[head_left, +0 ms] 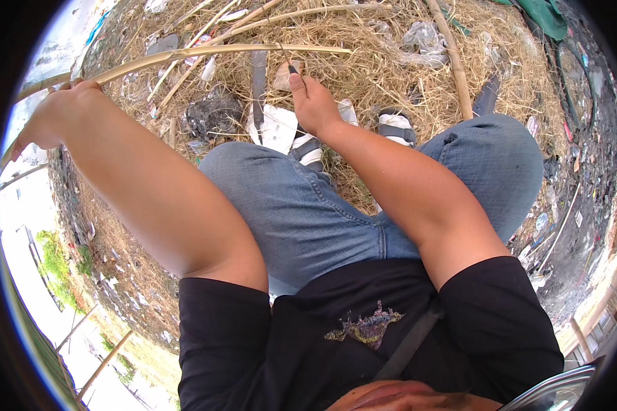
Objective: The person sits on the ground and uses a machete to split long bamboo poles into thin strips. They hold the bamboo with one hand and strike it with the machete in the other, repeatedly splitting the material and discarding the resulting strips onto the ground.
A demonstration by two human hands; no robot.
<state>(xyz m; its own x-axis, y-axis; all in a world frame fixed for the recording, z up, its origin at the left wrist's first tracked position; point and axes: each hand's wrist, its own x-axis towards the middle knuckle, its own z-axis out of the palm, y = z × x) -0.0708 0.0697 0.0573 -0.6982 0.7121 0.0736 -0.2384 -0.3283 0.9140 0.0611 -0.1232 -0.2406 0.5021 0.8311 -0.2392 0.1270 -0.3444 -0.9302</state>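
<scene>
Bamboo strip crosses above straw, out front of the feet; L hand holds its left part, finger wrap partly hidden. R hand has a small knife gripped, blade up at strip; contact unclear. Poss. trouble: blade skids b/c strip's R end looks unheld, or strip flexes; a slip twd. body cd. nick a leg. Loose sticks nearby might snag it. Also abt.: dark flat bar, white sheet, shoes, R-side pole.
</scene>
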